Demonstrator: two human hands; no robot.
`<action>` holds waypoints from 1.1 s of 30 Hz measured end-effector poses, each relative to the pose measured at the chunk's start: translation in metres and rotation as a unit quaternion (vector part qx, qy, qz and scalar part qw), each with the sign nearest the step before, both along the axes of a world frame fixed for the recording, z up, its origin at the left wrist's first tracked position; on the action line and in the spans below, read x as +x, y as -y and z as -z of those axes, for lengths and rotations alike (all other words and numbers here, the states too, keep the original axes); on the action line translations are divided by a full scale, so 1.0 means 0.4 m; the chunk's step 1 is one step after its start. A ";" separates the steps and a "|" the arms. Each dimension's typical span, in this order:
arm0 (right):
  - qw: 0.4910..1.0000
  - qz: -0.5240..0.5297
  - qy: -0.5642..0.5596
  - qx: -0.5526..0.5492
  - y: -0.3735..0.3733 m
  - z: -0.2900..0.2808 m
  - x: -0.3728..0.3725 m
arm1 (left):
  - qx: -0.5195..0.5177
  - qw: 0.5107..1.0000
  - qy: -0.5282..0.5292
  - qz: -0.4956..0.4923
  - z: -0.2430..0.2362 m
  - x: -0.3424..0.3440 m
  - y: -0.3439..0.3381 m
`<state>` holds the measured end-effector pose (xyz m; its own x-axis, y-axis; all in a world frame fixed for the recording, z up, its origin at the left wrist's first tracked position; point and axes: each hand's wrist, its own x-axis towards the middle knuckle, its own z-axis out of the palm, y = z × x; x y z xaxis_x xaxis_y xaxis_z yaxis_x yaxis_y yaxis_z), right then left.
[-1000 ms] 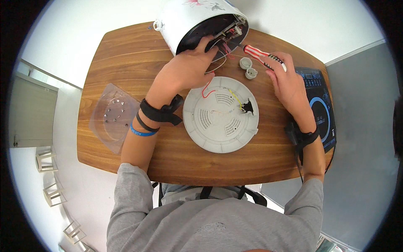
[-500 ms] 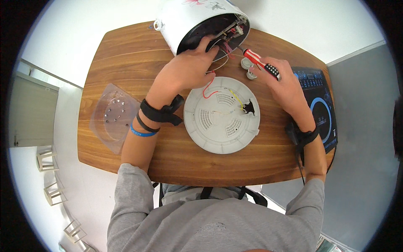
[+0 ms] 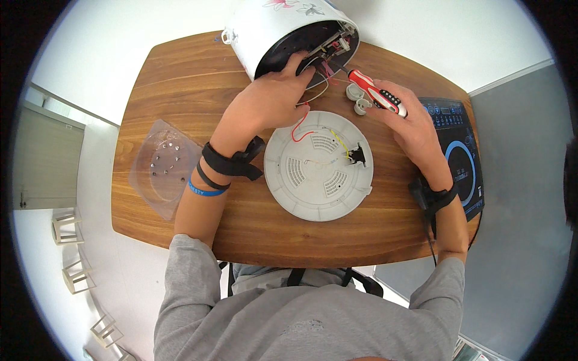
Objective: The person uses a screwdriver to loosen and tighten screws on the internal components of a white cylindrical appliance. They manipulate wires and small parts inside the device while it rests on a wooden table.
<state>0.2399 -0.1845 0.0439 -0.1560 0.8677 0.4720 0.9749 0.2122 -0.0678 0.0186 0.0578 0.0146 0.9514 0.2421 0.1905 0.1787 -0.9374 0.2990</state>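
Observation:
A white rice cooker (image 3: 256, 36) with a flower print lies on its side at the back of the table, its open base turned toward me. My left hand (image 3: 265, 99) holds it at the lower rim; the fingers reach inside and their tips are hidden. In my right hand (image 3: 412, 123) is a red-and-white screwdriver (image 3: 364, 81), its shaft pointing into the open base among wires and small parts. The tip cannot be made out. A round white vented base cover (image 3: 319, 198) rests below my hands, bearing a black socket (image 3: 357, 155), a yellow wire and a red wire (image 3: 296, 132).
Two small white round parts (image 3: 355, 92) lie by the screwdriver. At the left, a clear plastic tray (image 3: 150, 186) holds several small screws. A black induction cooktop (image 3: 460, 144) is at the right edge of the wooden table (image 3: 271, 246).
The screwdriver handle has turned about its axis, and my right hand's fingers have shifted around it. My left hand and the rice cooker stay almost unmoved.

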 end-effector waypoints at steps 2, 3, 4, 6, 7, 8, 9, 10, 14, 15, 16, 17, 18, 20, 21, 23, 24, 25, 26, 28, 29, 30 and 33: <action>0.998 0.020 -0.044 -0.032 0.004 0.006 -0.006 | -0.001 1.000 0.000 0.000 -0.001 -0.001 0.001; 0.996 0.029 -0.067 -0.044 0.004 0.007 -0.012 | -0.002 1.000 0.002 0.001 -0.002 -0.001 0.002; 0.994 0.038 -0.089 -0.055 0.003 0.009 -0.014 | -0.002 1.000 0.004 0.003 -0.003 -0.001 0.003; 0.999 0.004 -0.049 -0.018 -0.004 0.018 -0.006 | -0.005 1.000 0.001 0.003 -0.002 0.001 0.002; 0.999 -0.013 -0.029 0.000 -0.006 0.021 -0.003 | -0.006 1.000 0.000 0.004 -0.002 0.001 0.001; 1.000 -0.020 -0.022 0.002 -0.005 0.019 -0.001 | -0.009 1.000 -0.003 0.004 -0.003 0.000 0.001; 1.000 -0.027 -0.014 0.003 -0.005 0.014 0.000 | -0.012 1.000 -0.005 0.004 -0.005 0.000 0.000; 0.999 -0.034 -0.006 0.005 -0.005 0.010 0.001 | -0.016 1.000 -0.007 0.004 -0.006 -0.001 -0.001; 1.000 -0.010 0.001 0.015 -0.009 0.005 -0.010 | -0.011 1.000 -0.007 0.003 0.002 0.002 -0.005; 1.000 -0.010 0.010 0.025 -0.011 0.012 -0.003 | -0.012 1.000 -0.011 0.002 -0.006 0.001 -0.001; 0.999 -0.010 0.020 0.034 -0.012 0.015 0.001 | -0.013 1.000 -0.015 0.001 -0.011 0.001 0.001; 0.999 -0.012 0.012 0.043 -0.012 0.014 -0.001 | -0.014 1.000 -0.018 0.002 -0.013 0.002 0.001; 0.999 -0.015 0.003 0.051 -0.012 0.013 -0.005 | -0.016 1.000 -0.021 0.003 -0.014 0.001 0.000; 0.998 -0.023 0.003 0.056 -0.013 0.006 -0.007 | -0.017 1.000 -0.021 0.003 -0.014 0.000 -0.001; 0.998 -0.027 0.011 0.052 -0.012 -0.001 -0.007 | -0.016 1.000 -0.020 0.003 -0.012 0.000 -0.002; 1.000 -0.014 0.004 0.019 -0.006 0.000 -0.005 | -0.013 1.000 -0.014 0.003 -0.009 -0.001 -0.003; 1.000 0.005 -0.012 -0.010 0.002 0.009 -0.004 | -0.011 1.000 -0.011 0.004 -0.007 -0.002 -0.003; 0.999 0.023 -0.028 -0.040 0.007 0.014 -0.004 | -0.008 1.000 -0.008 0.004 -0.007 -0.002 -0.003; 0.999 0.013 -0.024 -0.035 0.006 0.014 -0.004 | -0.009 1.000 -0.009 0.004 -0.007 -0.003 -0.004; 0.999 -0.008 -0.017 -0.027 0.001 0.013 -0.005 | -0.010 1.000 -0.012 0.004 -0.009 -0.004 -0.004; 1.000 -0.013 -0.007 -0.017 -0.001 0.013 -0.006 | -0.010 1.000 -0.011 0.005 -0.009 -0.004 -0.004; 1.000 -0.018 0.004 -0.007 -0.005 0.013 -0.007 | -0.009 1.000 -0.009 0.006 -0.009 -0.005 -0.003; 0.999 -0.018 0.030 0.011 -0.008 0.012 -0.011 | -0.016 1.000 -0.007 0.008 -0.012 -0.004 -0.003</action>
<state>0.2355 -0.1812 0.0392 -0.2155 0.8508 0.4793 0.9688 0.2477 -0.0040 0.0169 0.0588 0.0194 0.9580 0.2317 0.1691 0.1675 -0.9304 0.3261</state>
